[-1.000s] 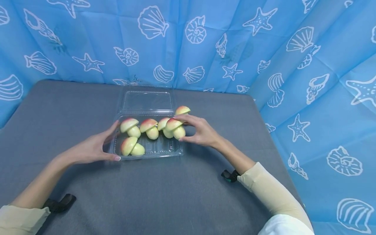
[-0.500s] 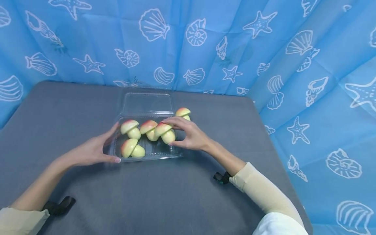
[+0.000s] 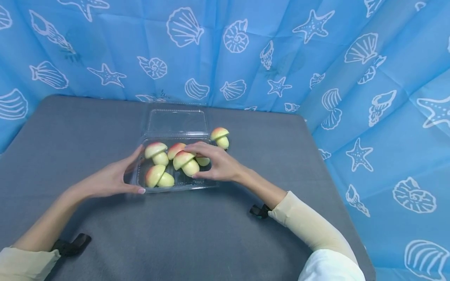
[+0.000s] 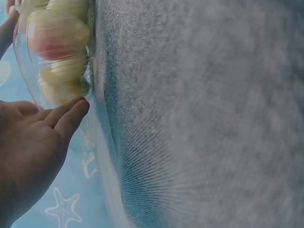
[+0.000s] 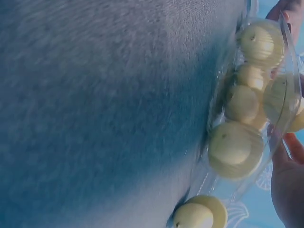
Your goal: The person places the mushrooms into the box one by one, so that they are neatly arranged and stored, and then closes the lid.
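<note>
A clear plastic container (image 3: 191,186) holds several mushroom-shaped pieces with pale yellow stems and red-tinged caps. My right hand (image 3: 214,160) pinches one mushroom (image 3: 186,163) between thumb and fingers, above the container's middle. It partly covers the mushrooms behind it, including one (image 3: 203,160) on the right. In the right wrist view the held mushroom (image 5: 285,102) is seen partly through the container wall. My left hand (image 3: 110,179) touches the container's left side with extended fingers, its thumb at the front left corner. Two mushrooms, one rear (image 3: 156,153) and one front (image 3: 159,176), lie nearest to it.
The container's clear lid (image 3: 177,121) lies folded back behind it. One more mushroom (image 3: 220,138) rests on the grey table (image 3: 197,230), just outside the container's back right corner. A blue shell-print curtain (image 3: 225,50) hangs at the table's far side and right.
My right hand has moved left and slightly forward with the mushroom, from the container's right edge to its middle. The mushroom on the table now shows fully. My left hand stays put.
</note>
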A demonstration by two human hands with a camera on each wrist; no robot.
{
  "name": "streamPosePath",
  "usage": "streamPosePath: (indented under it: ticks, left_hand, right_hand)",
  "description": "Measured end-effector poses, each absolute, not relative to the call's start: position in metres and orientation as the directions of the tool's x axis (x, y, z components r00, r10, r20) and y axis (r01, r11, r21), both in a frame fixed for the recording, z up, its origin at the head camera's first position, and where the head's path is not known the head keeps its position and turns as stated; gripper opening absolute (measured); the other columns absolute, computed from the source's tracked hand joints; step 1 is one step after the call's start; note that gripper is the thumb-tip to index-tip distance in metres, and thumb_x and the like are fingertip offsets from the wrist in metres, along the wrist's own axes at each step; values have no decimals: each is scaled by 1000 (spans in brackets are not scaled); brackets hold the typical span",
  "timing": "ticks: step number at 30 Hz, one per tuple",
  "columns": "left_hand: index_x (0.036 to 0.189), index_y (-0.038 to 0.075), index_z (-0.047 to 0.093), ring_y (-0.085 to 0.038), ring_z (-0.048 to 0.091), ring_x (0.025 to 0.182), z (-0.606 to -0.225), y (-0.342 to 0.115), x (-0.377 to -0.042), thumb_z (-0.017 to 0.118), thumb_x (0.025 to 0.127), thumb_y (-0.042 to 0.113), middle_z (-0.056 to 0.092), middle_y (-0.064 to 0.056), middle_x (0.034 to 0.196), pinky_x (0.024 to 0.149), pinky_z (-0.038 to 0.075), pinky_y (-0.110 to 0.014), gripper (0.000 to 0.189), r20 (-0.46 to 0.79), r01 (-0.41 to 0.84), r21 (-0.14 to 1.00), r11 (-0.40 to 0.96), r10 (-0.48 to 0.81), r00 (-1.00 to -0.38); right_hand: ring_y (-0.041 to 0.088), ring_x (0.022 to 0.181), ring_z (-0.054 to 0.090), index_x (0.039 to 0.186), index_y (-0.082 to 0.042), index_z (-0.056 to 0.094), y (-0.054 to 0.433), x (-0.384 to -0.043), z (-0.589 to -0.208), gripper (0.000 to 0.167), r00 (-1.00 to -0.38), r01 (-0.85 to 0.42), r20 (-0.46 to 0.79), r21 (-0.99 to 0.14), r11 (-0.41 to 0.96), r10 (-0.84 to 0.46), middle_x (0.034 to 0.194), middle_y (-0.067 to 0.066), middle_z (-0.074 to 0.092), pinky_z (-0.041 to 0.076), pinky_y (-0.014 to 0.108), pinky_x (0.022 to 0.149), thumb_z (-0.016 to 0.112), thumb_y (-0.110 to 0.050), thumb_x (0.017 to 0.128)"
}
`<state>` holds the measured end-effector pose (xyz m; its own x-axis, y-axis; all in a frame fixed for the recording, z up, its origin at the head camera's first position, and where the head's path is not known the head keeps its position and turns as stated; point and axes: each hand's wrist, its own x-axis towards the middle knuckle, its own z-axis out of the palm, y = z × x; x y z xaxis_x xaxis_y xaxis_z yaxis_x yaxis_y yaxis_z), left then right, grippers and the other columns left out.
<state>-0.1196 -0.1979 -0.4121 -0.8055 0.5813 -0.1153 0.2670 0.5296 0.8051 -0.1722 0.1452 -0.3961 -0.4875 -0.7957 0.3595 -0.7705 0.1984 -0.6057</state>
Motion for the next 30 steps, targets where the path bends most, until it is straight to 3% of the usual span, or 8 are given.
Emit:
streamPosePath:
  ticks: [4, 9, 16, 24, 30]
  left_hand:
    - [158, 12, -11, -51, 27, 141, -414, -198, -119, 82, 82, 35, 2, -24, 164, 110, 31, -60, 122, -123, 258, 806, 533, 577, -807]
    - [159, 13, -11, -50, 27, 141, -415, -198, -119, 82, 82, 37, 3, -23, 164, 110, 30, -59, 122, -133, 253, 795, 551, 566, -814]
    - [159, 13, -11, -49, 28, 141, -413, -198, -119, 82, 83, 36, 7, -25, 163, 110, 31, -58, 122, -125, 262, 795, 547, 570, -812]
    - [158, 14, -12, -48, 26, 143, -413, -198, -119, 82, 82, 39, 3, -23, 164, 111, 28, -56, 124, -133, 255, 794, 552, 568, -812]
    - [158, 16, -13, -49, 25, 143, -415, -197, -119, 81, 82, 39, -1, -20, 165, 111, 28, -57, 123, -134, 255, 793, 553, 567, -812]
  right_hand:
    - [15, 124, 52, 140, -6, 54, 139, -170, -399, 70, -494, -769, 339, -601, 219, -801, 136, 7, 56, 51, 25, 97, 86, -19, 79]
    - [15, 111, 56, 141, -10, 54, 132, -168, -402, 68, -477, -785, 312, -573, 238, -822, 134, 3, 57, 55, 32, 89, 84, -24, 81]
    - [7, 119, 53, 143, -15, 53, 127, -166, -406, 69, -499, -782, 232, -536, 318, -835, 138, 0, 56, 52, 26, 92, 83, -26, 82]
    - [19, 98, 61, 141, -14, 54, 126, -164, -408, 71, -522, -787, 227, -499, 362, -822, 127, 5, 55, 54, 27, 84, 86, -25, 79]
    - [16, 91, 63, 139, -11, 56, 127, -163, -407, 70, -515, -800, 234, -476, 365, -825, 121, 6, 58, 54, 24, 78, 87, -24, 78]
